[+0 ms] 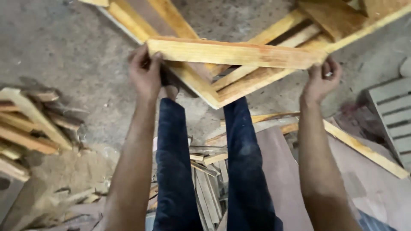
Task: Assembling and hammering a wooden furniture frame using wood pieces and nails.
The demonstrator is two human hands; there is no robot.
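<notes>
I hold a flat yellow wooden plank [233, 53] out in front of me, level and crosswise. My left hand [144, 73] grips its left end and my right hand [322, 79] pinches its right end. Below the plank lies a wooden frame [214, 92] made of joined yellow boards, its corner pointing toward my legs in dark blue trousers. My feet are partly hidden by the frame.
A heap of wood offcuts [30, 128] lies on the left with sawdust below it. Thin wood strips [209, 184] are scattered between my legs. A long board [364, 149] and brown sheets lie on the right, next to a grey slatted crate [391, 115]. The floor is concrete.
</notes>
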